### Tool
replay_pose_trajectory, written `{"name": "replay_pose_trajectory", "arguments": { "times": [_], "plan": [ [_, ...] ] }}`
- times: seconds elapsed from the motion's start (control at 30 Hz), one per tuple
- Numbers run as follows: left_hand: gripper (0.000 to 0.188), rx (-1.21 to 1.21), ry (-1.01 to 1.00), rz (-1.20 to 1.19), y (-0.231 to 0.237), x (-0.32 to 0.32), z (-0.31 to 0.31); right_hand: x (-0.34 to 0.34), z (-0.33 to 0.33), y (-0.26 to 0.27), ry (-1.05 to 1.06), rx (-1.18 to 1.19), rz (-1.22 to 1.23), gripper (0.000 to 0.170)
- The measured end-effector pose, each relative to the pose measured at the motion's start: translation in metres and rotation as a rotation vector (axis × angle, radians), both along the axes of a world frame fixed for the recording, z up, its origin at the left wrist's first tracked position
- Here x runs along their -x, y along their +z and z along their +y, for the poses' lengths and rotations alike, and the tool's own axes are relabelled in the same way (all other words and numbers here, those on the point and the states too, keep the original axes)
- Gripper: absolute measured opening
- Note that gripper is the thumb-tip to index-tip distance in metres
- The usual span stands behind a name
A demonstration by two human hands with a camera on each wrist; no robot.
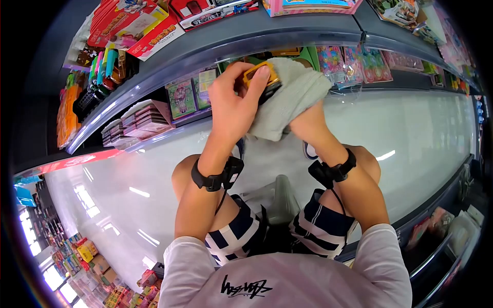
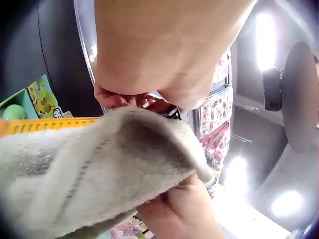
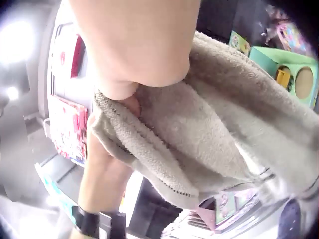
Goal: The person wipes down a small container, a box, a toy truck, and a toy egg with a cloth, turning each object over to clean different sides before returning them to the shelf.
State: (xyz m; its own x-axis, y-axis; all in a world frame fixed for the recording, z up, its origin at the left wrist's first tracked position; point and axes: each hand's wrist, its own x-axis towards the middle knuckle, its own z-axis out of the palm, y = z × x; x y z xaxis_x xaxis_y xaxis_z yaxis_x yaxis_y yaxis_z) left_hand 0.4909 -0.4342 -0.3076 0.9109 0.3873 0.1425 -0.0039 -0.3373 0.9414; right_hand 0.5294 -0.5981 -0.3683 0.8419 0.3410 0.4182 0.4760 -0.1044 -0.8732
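Observation:
My left hand (image 1: 232, 105) holds a small boxy yellow-and-black item (image 1: 268, 78), its thumb along the near side; its exact kind does not show. Against that item lies a folded grey terry cloth (image 1: 292, 97), which my right hand (image 1: 309, 123) grips from the right. Most of the right hand's fingers are hidden under the cloth. From the left wrist, the cloth (image 2: 99, 174) spreads wide below the left hand (image 2: 144, 74). In the right wrist view, the cloth (image 3: 199, 129) hangs in folds around the right hand (image 3: 134, 64).
A curved shelf edge (image 1: 215, 49) runs just beyond the hands, with red boxes (image 1: 131, 25) on the upper level. Packaged goods (image 1: 354, 64) and stacked pink packets (image 1: 146, 120) fill the lower level. Below lies a pale glossy floor (image 1: 405, 138), and the person's knees flank the hands.

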Motion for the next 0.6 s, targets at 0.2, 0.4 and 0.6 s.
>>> {"name": "replay_pose_trajectory", "arguments": {
  "times": [0.2, 0.4, 0.6],
  "plan": [
    [0.026, -0.186, -0.166, -0.355, -0.004, -0.005, 0.017, -0.017, -0.01, -0.008, 0.167, -0.833, 1.113, 0.04],
    [0.044, 0.296, -0.402, -0.18, -0.011, -0.014, 0.006, -0.024, -0.005, 0.032, 0.062, -0.359, 0.649, 0.036],
    [0.053, 0.351, -0.395, -0.202, -0.014, -0.014, -0.013, -0.006, 0.009, 0.062, -0.026, -0.562, 0.842, 0.043]
  ]
}}
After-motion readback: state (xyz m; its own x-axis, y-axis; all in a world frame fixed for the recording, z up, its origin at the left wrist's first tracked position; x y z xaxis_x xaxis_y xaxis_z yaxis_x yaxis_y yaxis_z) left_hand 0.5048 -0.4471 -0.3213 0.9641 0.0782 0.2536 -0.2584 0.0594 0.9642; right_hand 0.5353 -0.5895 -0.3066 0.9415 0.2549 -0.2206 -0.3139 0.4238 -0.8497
